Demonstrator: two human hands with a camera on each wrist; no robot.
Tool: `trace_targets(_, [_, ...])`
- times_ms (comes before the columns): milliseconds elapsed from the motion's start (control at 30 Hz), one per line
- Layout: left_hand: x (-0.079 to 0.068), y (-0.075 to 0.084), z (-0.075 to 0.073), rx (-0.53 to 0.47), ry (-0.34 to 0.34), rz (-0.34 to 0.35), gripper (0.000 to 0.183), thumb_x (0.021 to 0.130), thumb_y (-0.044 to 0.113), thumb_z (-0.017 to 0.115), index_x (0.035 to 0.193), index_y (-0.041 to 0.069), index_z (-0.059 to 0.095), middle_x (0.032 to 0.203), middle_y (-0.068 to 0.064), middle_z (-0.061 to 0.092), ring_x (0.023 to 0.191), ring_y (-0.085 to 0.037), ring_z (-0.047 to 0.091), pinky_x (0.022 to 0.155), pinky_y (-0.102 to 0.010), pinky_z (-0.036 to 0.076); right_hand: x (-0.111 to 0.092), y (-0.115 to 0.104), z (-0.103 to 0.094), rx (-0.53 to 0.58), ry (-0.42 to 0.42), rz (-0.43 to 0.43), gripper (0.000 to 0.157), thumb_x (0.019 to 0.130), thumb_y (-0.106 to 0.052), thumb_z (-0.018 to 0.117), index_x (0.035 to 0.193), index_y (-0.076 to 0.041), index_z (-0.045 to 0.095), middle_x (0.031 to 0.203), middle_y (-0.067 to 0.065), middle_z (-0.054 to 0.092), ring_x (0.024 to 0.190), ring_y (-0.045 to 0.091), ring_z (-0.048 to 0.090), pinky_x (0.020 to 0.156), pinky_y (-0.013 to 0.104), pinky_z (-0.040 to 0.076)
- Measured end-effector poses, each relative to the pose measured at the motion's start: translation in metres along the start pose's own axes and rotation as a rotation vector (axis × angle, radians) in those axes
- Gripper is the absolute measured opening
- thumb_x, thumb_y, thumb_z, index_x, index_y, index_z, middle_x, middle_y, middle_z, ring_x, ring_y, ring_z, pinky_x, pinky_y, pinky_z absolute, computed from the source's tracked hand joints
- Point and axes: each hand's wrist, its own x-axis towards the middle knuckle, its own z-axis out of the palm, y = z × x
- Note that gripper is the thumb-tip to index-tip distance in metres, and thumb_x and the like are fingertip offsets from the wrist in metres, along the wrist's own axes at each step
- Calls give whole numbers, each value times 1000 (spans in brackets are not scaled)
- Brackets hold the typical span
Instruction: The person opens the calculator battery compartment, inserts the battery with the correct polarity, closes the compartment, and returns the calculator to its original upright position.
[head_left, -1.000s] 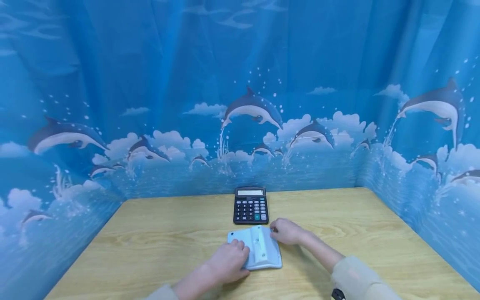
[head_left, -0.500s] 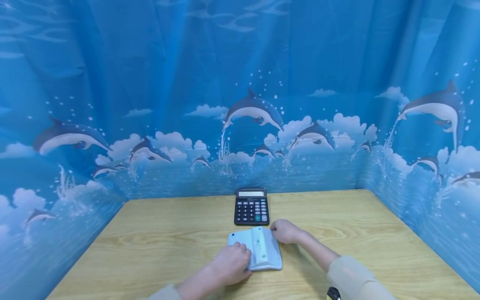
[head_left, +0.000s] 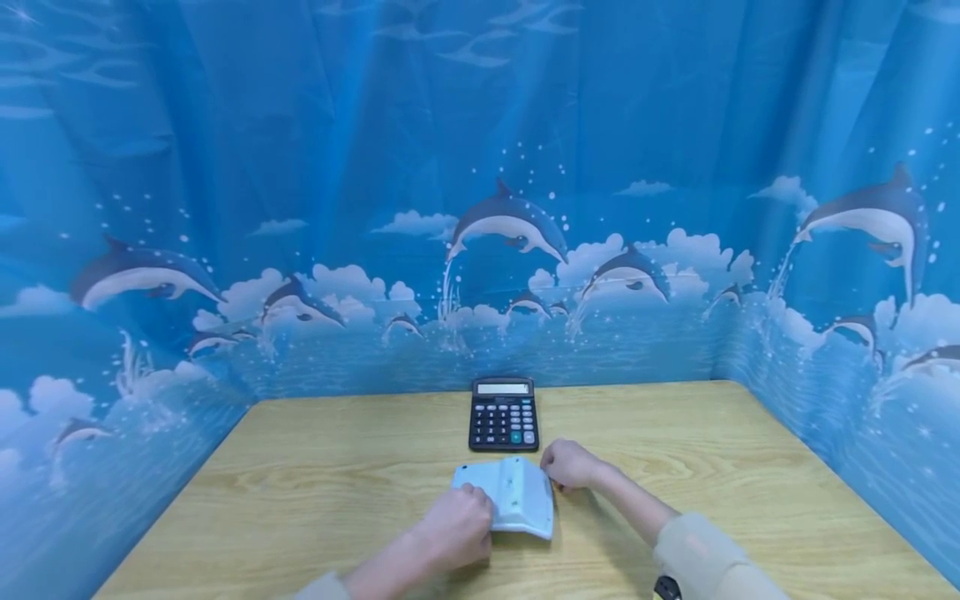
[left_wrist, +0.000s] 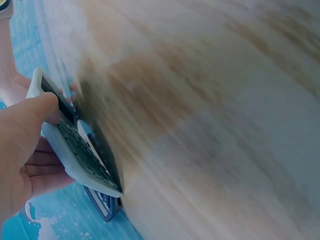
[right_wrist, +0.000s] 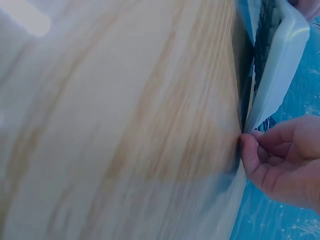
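Note:
A white calculator (head_left: 517, 497) leans face down over the table, its pale back toward the head camera. My left hand (head_left: 456, 527) grips its left side. In the left wrist view, the thumb presses beside the dark display of the calculator (left_wrist: 75, 145), and the other fingers lie behind its back. My right hand (head_left: 570, 464) is at the far right corner. There, in the right wrist view, the curled thumb and forefinger of the right hand (right_wrist: 287, 162) pinch the tip of the casing, close to the tabletop. Most keys face down, hidden from the head view.
A black calculator (head_left: 503, 417) lies face up just beyond the white one, close to its far edge. Pale wood-grain tabletop (head_left: 337, 467) surrounds them. A blue dolphin-print curtain (head_left: 360, 208) hangs along the back and both sides.
The white calculator has tilted up and shifted slightly left, with the left hand still on its side. The right hand stays nearly in place at the corner. The black calculator has not moved.

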Motion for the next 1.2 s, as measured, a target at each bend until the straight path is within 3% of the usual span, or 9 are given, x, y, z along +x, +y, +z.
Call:
trace_targets(200, [-2,-4,0,40,145,14,11,65,16,65,63,7,59,57,2,49,50,-9,40,40,-17,32,2,8,1,17,-16,-79,25,66,14,52,81,-2,63,68,4,55,52,13,52,47,24,47])
trace_targets(433, [-5,-7,4,84,298,70,14,71,20,69,68,7,64,59,2,55,50,-8,45,41,-14,34,3,17,-2,-21,-58,-240,26,59,15,59,78,-3,61,66,2,53,59,13,48,51,22,42])
trace_targets(567, [-6,-8,5,97,299,68,17,74,23,70,74,6,67,64,1,59,53,-8,49,44,-14,38,4,25,-3,-50,-70,-336,24,60,11,62,78,-4,60,67,-1,52,62,11,46,54,22,41])
trace_targets(733, [-7,-9,6,124,273,82,23,79,29,70,79,6,68,67,0,60,57,-8,52,47,-14,41,3,30,-3,-42,-97,-377,23,62,7,63,80,-6,58,68,-3,51,63,9,45,56,22,41])
trace_targets(867, [-7,-13,8,110,338,72,21,77,25,72,79,6,65,69,0,59,59,-10,52,47,-16,43,1,31,-5,-11,-110,-399,21,65,4,64,83,-4,58,71,-3,53,65,11,48,59,24,43])
trace_targets(1033, [-4,-19,5,49,416,45,19,75,19,72,82,4,65,74,-2,60,62,-11,55,49,-18,46,1,30,-8,50,-113,-386,19,69,3,64,87,0,60,76,0,57,68,12,52,60,24,47])
trace_targets(1200, [-2,-22,-3,-20,417,39,21,76,17,73,89,2,66,78,-4,63,64,-12,58,54,-18,49,1,29,-8,147,-121,-330,23,67,7,59,89,1,60,75,2,57,61,12,51,49,24,44])
